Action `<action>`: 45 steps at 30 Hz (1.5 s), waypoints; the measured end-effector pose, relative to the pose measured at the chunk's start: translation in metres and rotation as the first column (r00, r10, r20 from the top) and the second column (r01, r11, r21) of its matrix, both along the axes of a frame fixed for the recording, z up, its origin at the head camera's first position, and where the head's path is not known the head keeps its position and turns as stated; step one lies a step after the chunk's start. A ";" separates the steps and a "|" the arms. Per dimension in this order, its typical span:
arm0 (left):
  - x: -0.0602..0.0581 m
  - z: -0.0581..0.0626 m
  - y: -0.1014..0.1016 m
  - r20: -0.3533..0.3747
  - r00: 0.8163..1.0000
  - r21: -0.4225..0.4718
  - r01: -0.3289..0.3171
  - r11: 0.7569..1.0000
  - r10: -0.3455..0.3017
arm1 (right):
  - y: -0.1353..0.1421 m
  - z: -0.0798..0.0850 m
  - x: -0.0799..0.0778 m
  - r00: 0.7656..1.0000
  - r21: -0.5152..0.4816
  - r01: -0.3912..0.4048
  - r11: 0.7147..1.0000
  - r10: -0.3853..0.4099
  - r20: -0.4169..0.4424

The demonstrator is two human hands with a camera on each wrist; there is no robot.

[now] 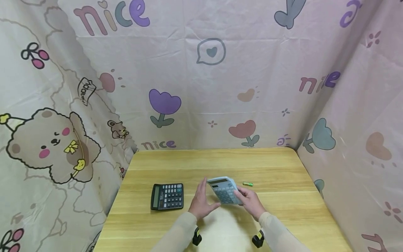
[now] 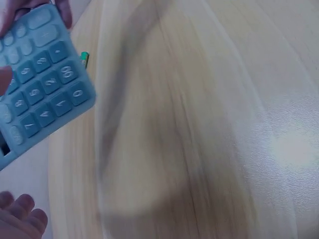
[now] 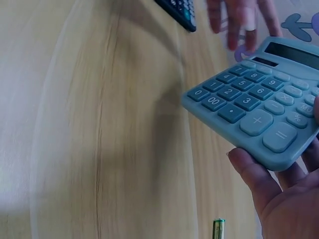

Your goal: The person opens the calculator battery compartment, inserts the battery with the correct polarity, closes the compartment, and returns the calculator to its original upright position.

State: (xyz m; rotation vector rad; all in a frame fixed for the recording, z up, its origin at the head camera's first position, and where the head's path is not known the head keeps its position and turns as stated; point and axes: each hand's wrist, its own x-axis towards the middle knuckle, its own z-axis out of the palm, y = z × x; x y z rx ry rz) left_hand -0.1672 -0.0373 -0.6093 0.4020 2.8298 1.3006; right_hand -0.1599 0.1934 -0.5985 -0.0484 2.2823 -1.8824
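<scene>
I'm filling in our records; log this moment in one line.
right hand: holds blue calculator | left hand: beside it, contact unclear | black calculator: on table, left of left hand | battery: on table

The blue calculator (image 3: 254, 102) looks smooth matt plastic; the bench (image 1: 163, 164), glossy wood grain; the curtain (image 1: 189, 73), creased cloth.

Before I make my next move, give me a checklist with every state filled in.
1. Blue calculator held in the right grip: ok.
2. Left grip holding it too: not ok, thumb and fingers spread.
3. Battery within sight on the table: ok.
4. Black calculator lying keys up, apart from both grips: ok.
5. Blue calculator's underside: cannot tell, it faces away.
</scene>
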 end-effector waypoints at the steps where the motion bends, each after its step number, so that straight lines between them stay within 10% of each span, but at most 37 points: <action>1: 0.000 -0.001 0.000 0.016 1.000 0.009 0.001 1.000 -0.001 | -0.001 0.000 0.000 1.000 -0.019 0.003 1.000 -0.003 0.008; 14: -0.003 -0.008 0.013 0.145 0.989 0.163 0.016 0.987 -0.040 | -0.006 -0.012 -0.008 0.985 -0.238 0.057 0.970 -0.015 0.173; 28: -0.001 -0.032 0.026 0.216 0.976 0.045 0.003 0.999 -0.013 | -0.001 -0.037 0.000 0.958 -0.265 0.155 0.952 -0.079 0.276; 37: 0.003 -0.037 0.037 0.172 0.985 -0.010 0.001 1.000 0.000 | -0.001 -0.042 -0.003 0.968 -0.016 0.211 0.977 -0.207 0.144; 45: 0.007 -0.036 0.040 0.184 0.983 -0.044 0.018 0.999 -0.009 | -0.001 -0.043 -0.001 0.964 0.238 0.260 0.936 -0.267 -0.002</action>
